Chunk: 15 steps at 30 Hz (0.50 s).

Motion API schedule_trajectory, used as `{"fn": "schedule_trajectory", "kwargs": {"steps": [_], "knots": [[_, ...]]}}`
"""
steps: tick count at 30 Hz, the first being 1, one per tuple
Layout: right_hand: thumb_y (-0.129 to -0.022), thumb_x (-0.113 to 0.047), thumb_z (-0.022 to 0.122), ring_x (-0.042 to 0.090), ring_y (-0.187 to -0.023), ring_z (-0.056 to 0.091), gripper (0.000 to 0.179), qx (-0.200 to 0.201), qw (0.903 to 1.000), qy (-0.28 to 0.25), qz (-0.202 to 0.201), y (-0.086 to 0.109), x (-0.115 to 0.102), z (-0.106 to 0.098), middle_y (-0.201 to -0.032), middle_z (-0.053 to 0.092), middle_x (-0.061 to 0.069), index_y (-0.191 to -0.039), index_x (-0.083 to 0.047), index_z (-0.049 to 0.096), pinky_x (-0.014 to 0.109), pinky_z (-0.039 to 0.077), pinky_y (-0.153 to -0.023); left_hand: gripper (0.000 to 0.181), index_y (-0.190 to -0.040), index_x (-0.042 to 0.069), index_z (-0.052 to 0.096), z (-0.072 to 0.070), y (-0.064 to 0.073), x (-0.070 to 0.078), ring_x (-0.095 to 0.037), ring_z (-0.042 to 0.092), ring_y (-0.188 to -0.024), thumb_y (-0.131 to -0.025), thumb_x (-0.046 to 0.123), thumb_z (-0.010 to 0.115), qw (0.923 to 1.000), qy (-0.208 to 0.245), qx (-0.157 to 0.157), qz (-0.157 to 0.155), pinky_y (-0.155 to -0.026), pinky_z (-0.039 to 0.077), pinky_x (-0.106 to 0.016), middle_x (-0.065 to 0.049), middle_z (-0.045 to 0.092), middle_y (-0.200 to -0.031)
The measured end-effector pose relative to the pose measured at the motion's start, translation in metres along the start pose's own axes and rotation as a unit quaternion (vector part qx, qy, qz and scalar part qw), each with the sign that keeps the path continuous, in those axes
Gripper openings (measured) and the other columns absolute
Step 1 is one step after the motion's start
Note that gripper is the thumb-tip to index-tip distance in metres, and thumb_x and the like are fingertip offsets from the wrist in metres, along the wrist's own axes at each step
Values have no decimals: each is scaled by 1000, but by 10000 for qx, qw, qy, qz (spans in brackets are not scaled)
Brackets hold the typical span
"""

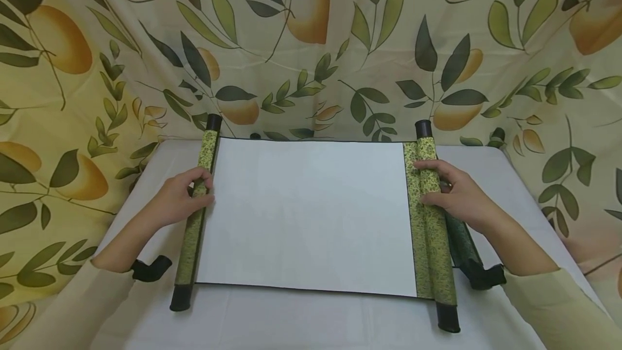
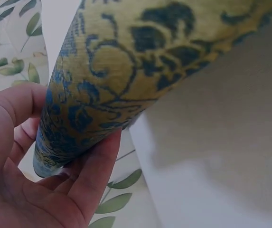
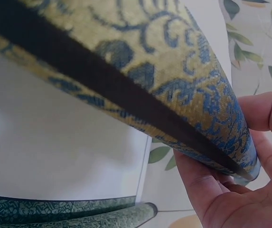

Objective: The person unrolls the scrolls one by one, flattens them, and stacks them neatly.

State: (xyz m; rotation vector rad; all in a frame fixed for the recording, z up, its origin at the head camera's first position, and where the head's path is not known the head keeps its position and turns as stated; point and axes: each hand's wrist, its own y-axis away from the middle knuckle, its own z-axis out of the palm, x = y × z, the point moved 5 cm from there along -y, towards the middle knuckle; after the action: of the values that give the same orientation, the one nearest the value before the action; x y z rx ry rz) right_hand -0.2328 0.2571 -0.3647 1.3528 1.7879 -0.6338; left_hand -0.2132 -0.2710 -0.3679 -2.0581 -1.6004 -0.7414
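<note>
A scroll [image 1: 311,215] with blank white paper lies unrolled across the table, between two rollers covered in yellow-green patterned brocade with black end caps. My left hand [image 1: 180,196] grips the left roller [image 1: 187,253] a little above its middle. Thumb and fingers of my right hand [image 1: 459,193] hold the right roller [image 1: 439,263], beside a brocade strip. The left wrist view shows the left hand's fingers [image 2: 100,175] curled round the brocade roller [image 2: 112,66]. In the right wrist view, the right hand [image 3: 240,190] holds its roller [image 3: 197,85], which has a dark band along it.
A dark green patterned roll [image 1: 464,242] lies to the right of the scroll, partly hidden by the right roller and hand. Under everything is a white-covered table [image 1: 311,323]. A cloth printed with fruit and leaves [image 1: 340,69] hangs behind and at the sides.
</note>
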Motion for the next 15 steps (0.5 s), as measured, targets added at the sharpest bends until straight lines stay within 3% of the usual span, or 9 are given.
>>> {"fn": "schedule_trajectory", "kwargs": {"steps": [4,11,15], "knots": [[-89,2,67,13,-87,59,69,28,10000,58,7,-1,1,0,-148,35,24,-151,-8,37,31,54,-64,17,-103,13,53,-1,0,-5,-15,44,-52,-93,10,67,9999,84,-35,-44,-50,42,-31,-14,57,-113],[-90,2,66,18,-97,61,70,-6,10000,25,91,-1,2,-1,-147,37,24,-152,-10,36,32,56,-68,11,-103,11,56,-4,1,-8,-25,50,-82,-95,7,63,9999,119,12,-7,-64,45,-33,-12,59,-114],[-90,2,65,21,-102,62,70,-43,9999,-30,116,-1,2,0,-144,40,25,-152,-9,35,33,57,-71,8,-105,10,57,-5,1,-11,-25,50,-83,-97,8,57,9998,204,-15,-63,-66,45,-34,-12,59,-116]]}}
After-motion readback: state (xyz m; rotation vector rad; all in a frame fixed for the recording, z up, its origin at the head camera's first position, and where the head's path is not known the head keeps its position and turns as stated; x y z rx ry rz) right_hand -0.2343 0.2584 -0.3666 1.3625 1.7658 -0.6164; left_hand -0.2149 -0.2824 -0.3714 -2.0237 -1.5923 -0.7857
